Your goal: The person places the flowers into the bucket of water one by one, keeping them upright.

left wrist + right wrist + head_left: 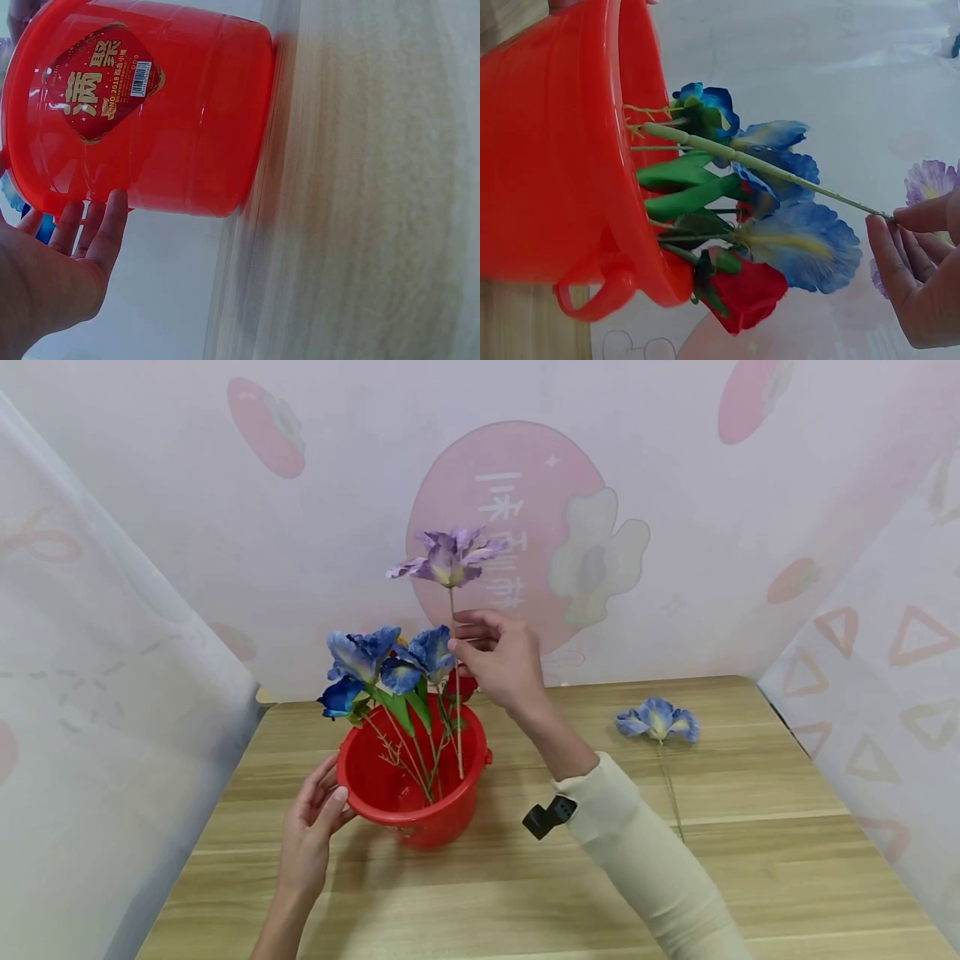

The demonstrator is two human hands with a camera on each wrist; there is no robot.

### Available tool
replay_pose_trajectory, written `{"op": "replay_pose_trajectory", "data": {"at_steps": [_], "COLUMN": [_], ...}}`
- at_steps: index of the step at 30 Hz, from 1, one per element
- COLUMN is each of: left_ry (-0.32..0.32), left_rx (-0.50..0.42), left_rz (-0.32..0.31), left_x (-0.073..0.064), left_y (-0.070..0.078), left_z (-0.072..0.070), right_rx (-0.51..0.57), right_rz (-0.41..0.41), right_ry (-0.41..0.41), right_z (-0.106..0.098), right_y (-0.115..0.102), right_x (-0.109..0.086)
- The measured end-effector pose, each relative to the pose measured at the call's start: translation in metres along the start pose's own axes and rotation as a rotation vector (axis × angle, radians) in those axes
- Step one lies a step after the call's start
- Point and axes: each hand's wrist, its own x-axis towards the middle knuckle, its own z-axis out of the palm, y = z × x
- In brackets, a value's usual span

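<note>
A purple artificial iris (450, 560) stands upright above the red bucket (408, 822), its stem pinched between the thumb and fingers of my right hand (501, 656). In the right wrist view, the lower end of that stem (757, 165) reaches the bucket's mouth. My left hand (311, 827) holds the bucket at its left rim, with the fingers (109, 232) against the outer wall. Inside the bucket lean blue irises (360, 656), a darker blue flower (341, 697) and a red rose (746, 292), with green leaves (679, 176) among them.
On the wooden table (787, 827), right of my right forearm, lies a single blue iris (658, 722) with its stem toward me. A printed white cloth backdrop (337, 543) rises behind the table. A small black device (550, 817) sits at my right cuff.
</note>
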Motion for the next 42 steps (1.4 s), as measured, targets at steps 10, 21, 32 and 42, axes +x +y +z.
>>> {"op": "replay_pose_trajectory", "data": {"at_steps": [10, 21, 32, 42], "left_ry": [-0.012, 0.003, -0.009, -0.007], "left_rx": [-0.028, 0.015, -0.002, -0.018], "left_rz": [0.007, -0.031, -0.010, -0.007], "left_x": [-0.002, -0.001, 0.000, 0.000], "left_y": [0.002, -0.001, 0.000, 0.001], "left_z": [0.000, 0.001, -0.001, -0.003], "right_rx": [-0.022, -0.231, -0.216, -0.413], "right_rz": [-0.037, -0.012, 0.096, 0.090], "right_ry": [-0.063, -0.067, -0.054, -0.063], "right_z": [0.038, 0.065, 0.065, 0.066], "right_y": [0.005, 0.035, 0.057, 0.060], "right_x": [-0.002, -0.007, -0.004, -0.007]}}
